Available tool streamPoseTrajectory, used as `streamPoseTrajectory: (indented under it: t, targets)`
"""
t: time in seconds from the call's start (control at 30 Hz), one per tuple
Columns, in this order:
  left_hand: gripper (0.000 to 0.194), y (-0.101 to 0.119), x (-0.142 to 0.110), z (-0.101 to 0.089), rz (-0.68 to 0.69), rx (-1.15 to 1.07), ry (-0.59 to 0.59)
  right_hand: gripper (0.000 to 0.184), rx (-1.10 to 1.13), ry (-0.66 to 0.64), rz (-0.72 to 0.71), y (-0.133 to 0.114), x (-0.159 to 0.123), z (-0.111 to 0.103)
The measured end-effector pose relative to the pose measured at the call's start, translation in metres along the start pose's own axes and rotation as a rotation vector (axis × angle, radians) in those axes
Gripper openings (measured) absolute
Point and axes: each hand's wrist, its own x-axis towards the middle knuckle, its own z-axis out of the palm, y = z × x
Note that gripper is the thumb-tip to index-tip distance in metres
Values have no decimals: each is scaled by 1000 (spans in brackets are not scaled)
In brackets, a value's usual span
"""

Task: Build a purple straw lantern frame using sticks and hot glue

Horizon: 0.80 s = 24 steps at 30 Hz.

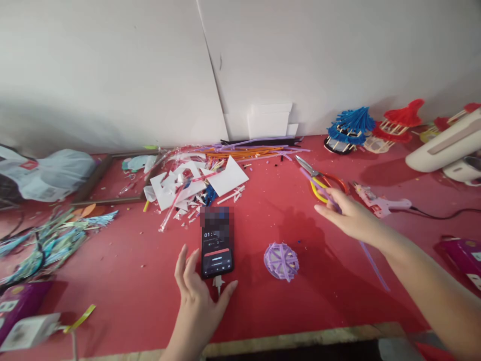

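My right hand [349, 215] is closed around a long purple pipe cleaner [376, 265], whose far end passes over the scissors. Those scissors [314, 174], with yellow and red handles, lie beside my fingertips; whether I touch them I cannot tell. My left hand [199, 296] is open, thumb and fingers apart, just below the phone [217, 245] and around its white charging plug [218, 282]. Between my hands sits a small round purple piece [281, 261] with crossing purple strips on top.
Paper scraps [188, 185] and loose pipe cleaners [251, 150] lie toward the wall. A glue gun [381, 200] with its cord is at right. Behind stand blue [351, 130] and red [400, 125] tiered models. A frame [112, 203], plastic bag [60, 175] and ribbon-like strands [60, 240] occupy the left.
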Motion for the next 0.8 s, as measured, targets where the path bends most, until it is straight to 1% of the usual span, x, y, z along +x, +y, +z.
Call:
streamPoseTrajectory:
  t: [0.1, 0.2, 0.27, 0.33, 0.43, 0.53, 0.63, 0.8]
  targets:
    - [95, 4, 0, 6, -18, 25, 64, 56, 12, -41, 10, 1, -15, 9]
    - [91, 10, 4, 7, -17, 53, 93, 54, 15, -37, -10, -2, -25, 17]
    - [88, 14, 6, 7, -20, 75, 105, 49, -27, -26, -45, -1, -28, 24]
    - [89, 17, 8, 7, -46, 97, 109, 42, -101, 12, -106, 3, -26, 34]
    - [95, 21, 11, 9, -80, 124, 110, 36, -175, 92, -182, 13, -20, 50]
    - [95, 23, 14, 10, -65, 147, 111, 38, -180, 140, -184, 22, -16, 62]
    - [92, 22, 16, 10, -47, 153, 114, 41, -177, 191, -172, 25, -15, 66]
    - [89, 18, 14, 8, -46, 119, 108, 39, -144, 242, -186, 19, -18, 66]
